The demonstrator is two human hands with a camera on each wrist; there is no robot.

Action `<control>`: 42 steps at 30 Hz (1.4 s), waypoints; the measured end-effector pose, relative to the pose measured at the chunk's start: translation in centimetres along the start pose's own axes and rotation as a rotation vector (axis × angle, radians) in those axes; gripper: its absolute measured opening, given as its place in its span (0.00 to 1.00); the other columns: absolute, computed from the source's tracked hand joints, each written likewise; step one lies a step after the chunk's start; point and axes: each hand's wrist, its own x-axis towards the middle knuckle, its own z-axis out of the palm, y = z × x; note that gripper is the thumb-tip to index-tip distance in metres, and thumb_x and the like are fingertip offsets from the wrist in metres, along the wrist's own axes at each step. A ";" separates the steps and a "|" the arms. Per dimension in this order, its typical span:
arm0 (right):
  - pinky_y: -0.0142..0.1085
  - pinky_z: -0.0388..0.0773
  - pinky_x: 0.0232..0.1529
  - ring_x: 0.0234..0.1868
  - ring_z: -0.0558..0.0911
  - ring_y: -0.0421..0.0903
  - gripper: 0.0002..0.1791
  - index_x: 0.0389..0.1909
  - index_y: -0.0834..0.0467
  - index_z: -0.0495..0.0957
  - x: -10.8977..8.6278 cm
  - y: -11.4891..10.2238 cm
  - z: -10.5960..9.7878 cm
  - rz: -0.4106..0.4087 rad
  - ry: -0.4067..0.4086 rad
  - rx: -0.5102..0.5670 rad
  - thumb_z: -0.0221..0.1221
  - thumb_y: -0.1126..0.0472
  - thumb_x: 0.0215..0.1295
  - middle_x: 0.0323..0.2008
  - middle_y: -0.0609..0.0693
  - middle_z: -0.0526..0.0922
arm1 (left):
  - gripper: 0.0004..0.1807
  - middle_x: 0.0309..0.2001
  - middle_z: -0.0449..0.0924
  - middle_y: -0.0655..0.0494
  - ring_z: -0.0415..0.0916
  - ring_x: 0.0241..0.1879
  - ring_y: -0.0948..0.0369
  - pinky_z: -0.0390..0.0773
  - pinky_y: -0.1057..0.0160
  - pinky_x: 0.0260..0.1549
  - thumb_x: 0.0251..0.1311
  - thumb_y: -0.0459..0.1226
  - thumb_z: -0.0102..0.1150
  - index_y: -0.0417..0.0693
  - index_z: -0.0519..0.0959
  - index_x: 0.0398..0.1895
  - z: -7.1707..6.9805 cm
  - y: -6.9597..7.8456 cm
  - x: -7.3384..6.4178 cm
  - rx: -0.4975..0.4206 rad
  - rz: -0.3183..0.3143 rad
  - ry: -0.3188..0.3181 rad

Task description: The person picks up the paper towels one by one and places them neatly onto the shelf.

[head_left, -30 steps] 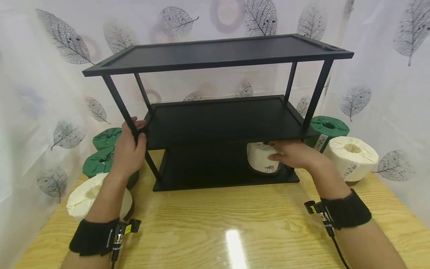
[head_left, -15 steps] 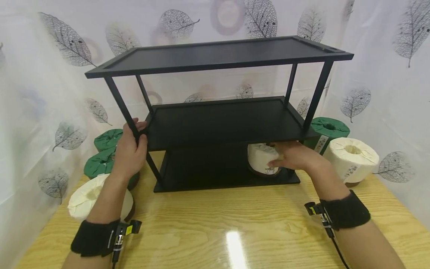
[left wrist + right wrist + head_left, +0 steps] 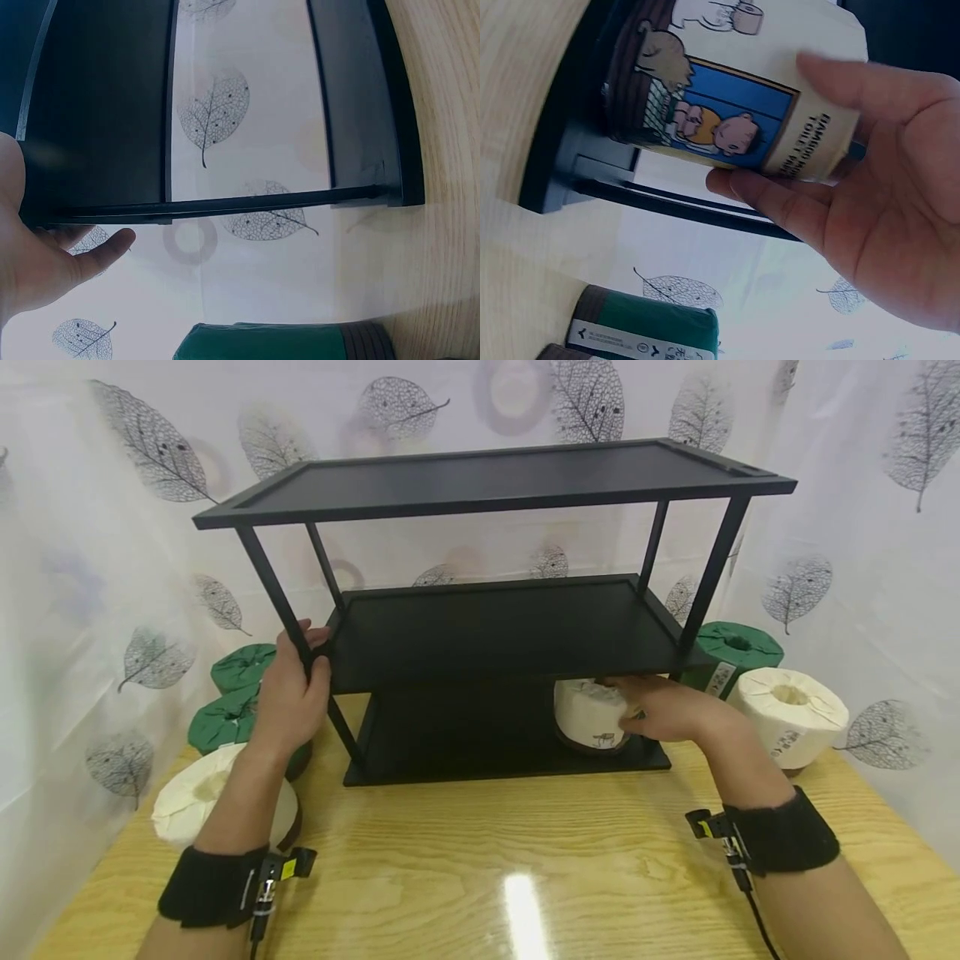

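Cream toilet roll [image 3: 588,717] sits on a bottom shelf [image 3: 457,739], pinched by the right hand [image 3: 671,708]; the left hand's [image 3: 291,697] fingers wrap a post [image 3: 268,577].

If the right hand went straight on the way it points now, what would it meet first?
Most likely the cream-wrapped roll on the bottom shelf: the right hand reaches about that roll's side. Any gap left before the palm is hard to judge.

shelf [image 3: 480,627]: smooth, low-sheen | held roll [image 3: 588,714]: creased paper | table [image 3: 420,843]: wood-grained, glossy (reflecting light)
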 end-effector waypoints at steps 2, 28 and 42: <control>0.63 0.68 0.62 0.69 0.65 0.72 0.34 0.74 0.68 0.57 -0.1 0.1 -0.2 -0.016 -0.001 0.005 0.54 0.63 0.71 0.71 0.72 0.62 | 0.25 0.63 0.74 0.35 0.68 0.66 0.38 0.64 0.39 0.64 0.69 0.31 0.41 0.27 0.60 0.66 0.0 0.0 0.0 -0.001 -0.003 -0.002; 0.63 0.64 0.65 0.71 0.64 0.70 0.31 0.74 0.67 0.58 0.3 0.3 0.0 -0.066 0.049 0.030 0.47 0.68 0.71 0.70 0.70 0.64 | 0.25 0.63 0.74 0.35 0.68 0.66 0.38 0.64 0.38 0.63 0.70 0.32 0.41 0.27 0.59 0.67 0.1 0.1 0.0 0.004 -0.014 -0.005; 0.63 0.66 0.63 0.70 0.63 0.71 0.32 0.76 0.65 0.55 0.0 0.0 -0.1 -0.055 0.036 0.026 0.49 0.66 0.73 0.73 0.70 0.59 | 0.25 0.63 0.74 0.34 0.68 0.66 0.38 0.64 0.39 0.63 0.69 0.31 0.41 0.27 0.59 0.67 0.1 0.2 0.0 0.004 -0.008 0.000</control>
